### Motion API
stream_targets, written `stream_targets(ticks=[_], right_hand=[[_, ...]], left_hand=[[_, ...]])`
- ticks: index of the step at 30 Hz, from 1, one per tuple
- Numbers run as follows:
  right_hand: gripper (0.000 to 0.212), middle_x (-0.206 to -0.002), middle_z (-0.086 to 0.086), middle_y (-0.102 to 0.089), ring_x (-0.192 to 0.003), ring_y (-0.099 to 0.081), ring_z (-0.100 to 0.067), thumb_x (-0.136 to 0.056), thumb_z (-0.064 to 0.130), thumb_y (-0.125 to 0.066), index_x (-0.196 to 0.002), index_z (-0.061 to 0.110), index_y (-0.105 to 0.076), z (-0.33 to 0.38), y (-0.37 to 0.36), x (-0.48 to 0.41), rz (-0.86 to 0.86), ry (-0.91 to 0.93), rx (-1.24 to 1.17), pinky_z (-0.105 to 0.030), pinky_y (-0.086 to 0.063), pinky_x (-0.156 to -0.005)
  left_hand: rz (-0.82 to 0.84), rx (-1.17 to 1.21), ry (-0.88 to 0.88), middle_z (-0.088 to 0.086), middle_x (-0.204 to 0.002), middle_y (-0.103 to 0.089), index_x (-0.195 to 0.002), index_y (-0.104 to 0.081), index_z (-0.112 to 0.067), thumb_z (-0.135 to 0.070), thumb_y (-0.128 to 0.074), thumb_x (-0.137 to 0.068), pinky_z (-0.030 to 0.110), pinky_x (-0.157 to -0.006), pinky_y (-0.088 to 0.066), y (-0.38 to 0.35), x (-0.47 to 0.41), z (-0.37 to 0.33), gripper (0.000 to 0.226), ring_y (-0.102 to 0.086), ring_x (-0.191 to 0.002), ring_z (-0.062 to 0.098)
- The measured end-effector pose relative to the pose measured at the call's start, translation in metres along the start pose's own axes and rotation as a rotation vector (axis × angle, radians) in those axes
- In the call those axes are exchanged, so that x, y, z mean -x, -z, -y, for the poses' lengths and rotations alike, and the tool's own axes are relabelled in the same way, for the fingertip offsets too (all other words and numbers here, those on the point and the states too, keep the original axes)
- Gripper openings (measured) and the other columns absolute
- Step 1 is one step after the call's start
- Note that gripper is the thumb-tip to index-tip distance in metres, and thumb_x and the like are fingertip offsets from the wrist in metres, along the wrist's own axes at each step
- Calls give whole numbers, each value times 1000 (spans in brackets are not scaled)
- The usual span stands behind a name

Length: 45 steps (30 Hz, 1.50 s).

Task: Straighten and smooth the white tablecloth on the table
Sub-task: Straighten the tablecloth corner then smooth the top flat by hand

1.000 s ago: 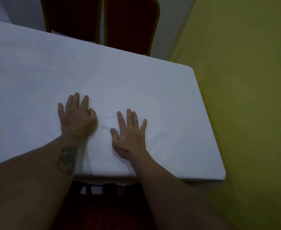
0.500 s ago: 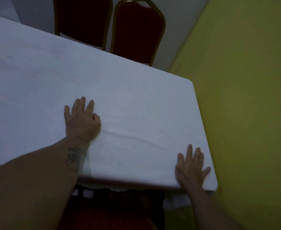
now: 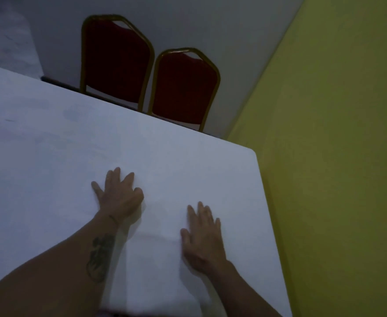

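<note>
The white tablecloth (image 3: 188, 170) covers the tabletop completely; no bare surface is visible. Its long axis runs from the left frame edge to the short end beside the yellow wall (image 3: 336, 156).

Both hands lie palm-down on the cloth, gripping nothing. The left hand (image 3: 118, 197) is flat with fingers spread, thumb slightly bent, and sits farther from the person. The right hand (image 3: 202, 242) is flat with fingers extended, nearer the person and nearer the short end.

A faint crease (image 3: 158, 236) lies between the hands, running from just beside the right thumb toward the left forearm. The right hand is the closer one. Judgement: a sweep toward the short end would carry this crease off the cloth.

Limits of view: the near edge is cut off by the frame and both forearms. The overhang at the sides is not visible. Dim light makes finer wrinkles hard to make out. Two red chairs (image 3: 183, 85) stand behind the far edge.
</note>
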State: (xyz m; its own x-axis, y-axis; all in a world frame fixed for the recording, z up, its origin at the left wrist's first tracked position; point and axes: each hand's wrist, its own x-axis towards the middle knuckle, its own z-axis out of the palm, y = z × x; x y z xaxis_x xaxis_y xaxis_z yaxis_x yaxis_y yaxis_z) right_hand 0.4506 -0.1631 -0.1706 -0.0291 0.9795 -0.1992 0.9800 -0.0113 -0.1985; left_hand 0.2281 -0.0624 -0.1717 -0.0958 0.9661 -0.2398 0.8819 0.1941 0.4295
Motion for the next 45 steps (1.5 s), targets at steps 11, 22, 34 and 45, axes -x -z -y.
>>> stream_targets(ticks=[11,22,34,45], right_hand=[[62,-165,2,9,-150,13,-17,-95,60,-15,-153,44,1,-63,6,-130,-15,448,137,-59,13,-115],[55,-165,4,3,-151,5,-17,-100,50,-14,-153,42,-4,-238,71,-264,-56,-55,47,-59,5,-117],[67,-165,-2,7,-150,13,-21,-92,56,-15,-155,34,-6,-26,23,-261,17,510,40,-58,13,-116],[62,-165,3,3,-151,5,-20,-94,60,-13,-152,43,-3,-124,51,-317,-54,209,121,-60,5,-116]], left_hand=[[-360,-82,414,16,-164,-7,-155,-22,-24,-42,-24,-93,63,-117,4,-46,-48,-64,64,-2,-151,31],[-412,-155,456,14,-164,-13,-155,-24,-26,-44,-25,-91,61,-118,-2,-56,-59,-69,66,-8,-151,30],[-444,-109,474,6,-165,-10,-155,-22,-31,-47,-25,-87,56,-120,2,-55,-62,-70,69,-3,-152,21],[-433,-110,483,6,-165,-8,-155,-20,-32,-47,-26,-89,56,-119,2,-56,-59,-67,68,-2,-152,21]])
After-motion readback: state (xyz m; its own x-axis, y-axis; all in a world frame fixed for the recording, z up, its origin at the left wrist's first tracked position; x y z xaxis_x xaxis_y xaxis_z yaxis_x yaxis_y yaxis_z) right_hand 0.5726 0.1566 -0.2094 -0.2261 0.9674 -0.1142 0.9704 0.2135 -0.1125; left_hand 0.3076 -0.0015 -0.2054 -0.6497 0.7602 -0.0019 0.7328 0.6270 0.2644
